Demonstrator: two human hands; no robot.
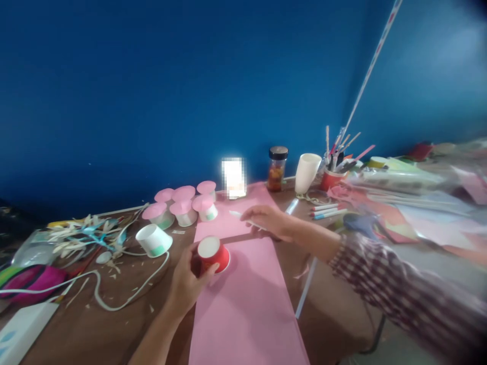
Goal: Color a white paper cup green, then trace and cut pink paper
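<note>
My left hand (190,279) grips a red paper cup (218,257) over a pink paper sheet (243,304). The cup is upside down, its white base facing up and its wider rim toward the sheet. Thumb and fingers wrap its near and left sides. Farther back, my right hand (266,221) is closed around a slim white pen (236,215), its tip pointing left above a second pink sheet (224,230). Left of that hand stand several white paper cups topped with pink paper discs (184,193). A bare white-and-green cup (153,241) lies tilted nearer my left hand.
A bright lamp (234,177), a dark-lidded jar (277,170) and a cream cup (307,173) stand along the blue wall. Markers (327,210) lie right. A white cable (101,299) and paper flowers (89,235) spread left. Papers (411,203) pile up right.
</note>
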